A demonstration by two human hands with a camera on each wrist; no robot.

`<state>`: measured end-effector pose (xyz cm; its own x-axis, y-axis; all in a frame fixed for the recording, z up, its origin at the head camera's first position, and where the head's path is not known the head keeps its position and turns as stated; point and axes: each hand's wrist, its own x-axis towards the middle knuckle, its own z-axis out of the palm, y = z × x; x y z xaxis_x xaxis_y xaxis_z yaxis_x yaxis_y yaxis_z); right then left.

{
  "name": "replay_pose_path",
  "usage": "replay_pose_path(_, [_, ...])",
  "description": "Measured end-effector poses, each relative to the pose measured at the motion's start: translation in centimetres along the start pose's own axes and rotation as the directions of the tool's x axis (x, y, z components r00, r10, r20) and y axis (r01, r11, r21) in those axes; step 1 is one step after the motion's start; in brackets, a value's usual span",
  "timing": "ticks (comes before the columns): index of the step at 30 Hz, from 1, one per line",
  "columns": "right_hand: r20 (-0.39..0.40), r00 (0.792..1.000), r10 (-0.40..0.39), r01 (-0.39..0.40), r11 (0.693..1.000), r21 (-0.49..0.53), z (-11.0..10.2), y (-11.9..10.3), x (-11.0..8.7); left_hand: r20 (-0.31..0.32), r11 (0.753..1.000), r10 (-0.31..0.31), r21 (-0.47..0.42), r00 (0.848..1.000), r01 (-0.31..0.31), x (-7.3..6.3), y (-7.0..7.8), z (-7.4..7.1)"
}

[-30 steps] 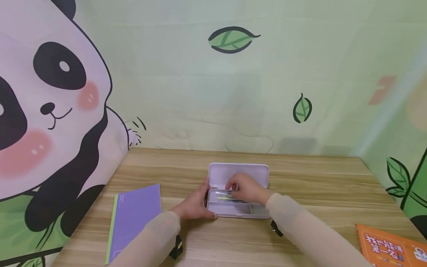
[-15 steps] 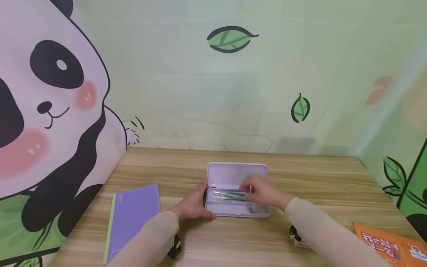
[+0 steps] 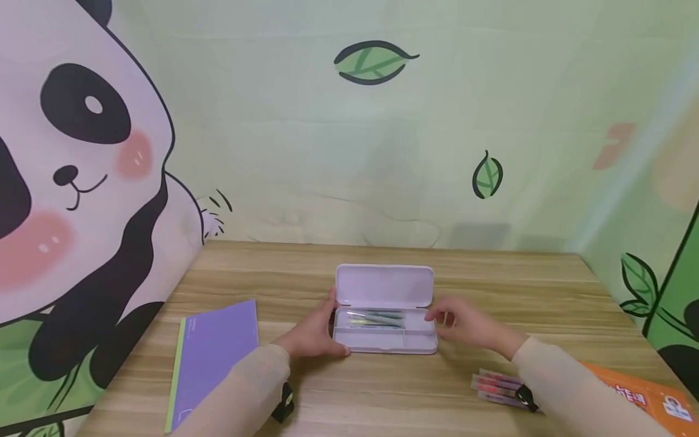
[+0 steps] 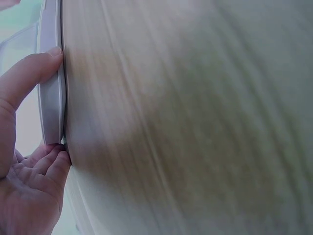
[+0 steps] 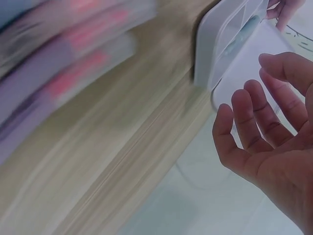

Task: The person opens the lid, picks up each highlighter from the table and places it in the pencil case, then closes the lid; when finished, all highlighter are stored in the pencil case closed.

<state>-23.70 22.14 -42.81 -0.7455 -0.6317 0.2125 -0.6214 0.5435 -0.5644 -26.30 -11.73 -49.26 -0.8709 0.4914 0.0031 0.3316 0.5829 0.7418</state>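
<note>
A pale lilac pencil case (image 3: 368, 340) stands on the table with its lid (image 3: 384, 286) raised at the back. Several slim green and yellowish pens (image 3: 377, 318) lie in its rear compartment; the front compartments look bare. My left hand (image 3: 312, 331) grips the case's left end. In the left wrist view its thumb (image 4: 41, 66) presses the case's long side and the fingers bend at the end. My right hand (image 3: 474, 326) hovers by the case's right end, holding nothing. The right wrist view shows its fingers (image 5: 254, 112) loosely bent and spread, apart from the case.
A bundle of pink and purple pens (image 3: 496, 386) lies at the front right, partly behind the right sleeve. Beyond it is an orange book (image 3: 663, 394). A purple notebook (image 3: 221, 352) lies to the left, partly under the left forearm. A panda-printed backdrop (image 3: 284, 121) rises behind the table.
My right hand has drawn back to the right from over the pens to beside the case, so they show more fully. The pink and purple bundle has come into view. My left hand stays put.
</note>
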Motion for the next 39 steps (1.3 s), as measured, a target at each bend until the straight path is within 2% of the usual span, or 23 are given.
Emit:
replay_pose_path(6, [-0.041, 0.999, -0.029, 0.029, 1.0, -0.012, -1.0, 1.0, -3.1, -0.002, 1.0, -0.007, 0.011, 1.0, 0.007, 0.0, 0.0, -0.1])
replay_pose_path(10, [-0.04, 0.999, -0.007, 0.007, 1.0, -0.017, -1.5, 1.4, -5.1, 0.0, 1.0, -0.016, 0.003, 1.0, 0.016, 0.0, -0.1, -0.1])
replay_pose_path(18, [0.031, 0.998, 0.06, -0.06, 0.998, -0.009, -2.0, 1.8, -7.8, -0.001, 1.0, -0.027, 0.0, 1.0, 0.027, -0.1, -0.1, -0.1])
replay_pose_path(21, [0.051, 0.996, 0.071, -0.07, 0.997, -0.011, -2.1, 2.1, -8.5, -0.003, 0.999, -0.033, 0.004, 0.999, 0.033, -0.1, 0.0, -0.1])
replay_pose_path(25, [0.048, 0.998, 0.045, -0.044, 0.999, -0.027, -2.0, 2.6, -9.3, -0.005, 1.0, -0.024, 0.005, 1.0, 0.024, -0.1, 0.0, -0.1])
replay_pose_path(31, [0.073, 0.994, 0.078, -0.079, 0.997, 0.011, -1.8, 3.0, -9.9, 0.008, 0.999, -0.033, 0.006, 0.999, 0.033, 0.0, 0.1, -0.1])
replay_pose_path(39, [0.048, 0.996, 0.072, -0.071, 0.997, -0.011, -1.4, 3.3, -10.2, 0.008, 0.999, -0.034, 0.017, 0.999, 0.034, 0.1, 0.1, 0.0])
